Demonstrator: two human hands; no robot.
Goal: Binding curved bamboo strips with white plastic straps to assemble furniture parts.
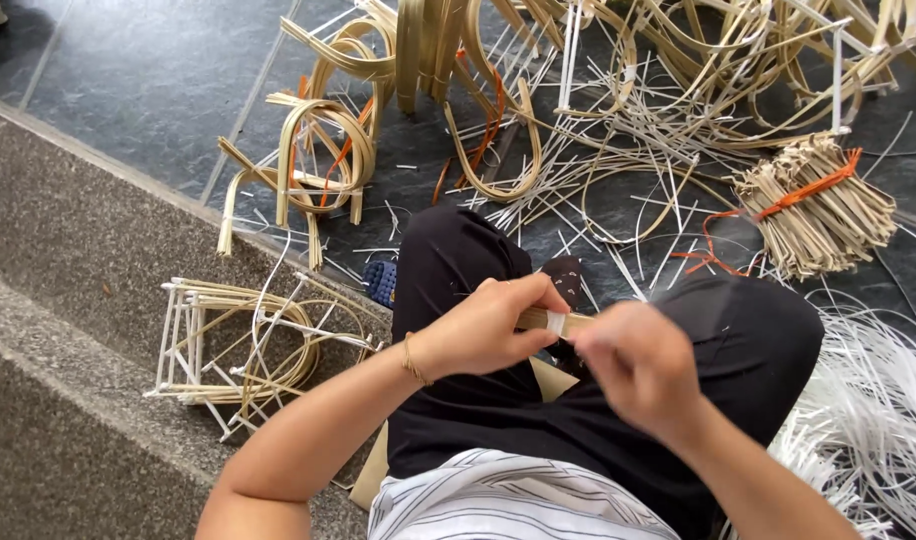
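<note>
Gripping bamboo strip (568, 322) w/ left hand (488, 325), long axis left-right; right hand (638, 365) fingers blurred, grip unclear.

Bare forearms, no sleeves in view. Thin gold-coloured bracelet (414, 360) on wrist of left hand (488, 325). Right hand (640, 365) blurred, no rings discernible. Black trousers (738, 340) over both knees. White shirt with thin dark stripes (508, 500) at 6 o'clock.

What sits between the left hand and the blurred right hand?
In the head view, a white band wrapped round the flat tan strip shows between left hand and right hand.
</note>
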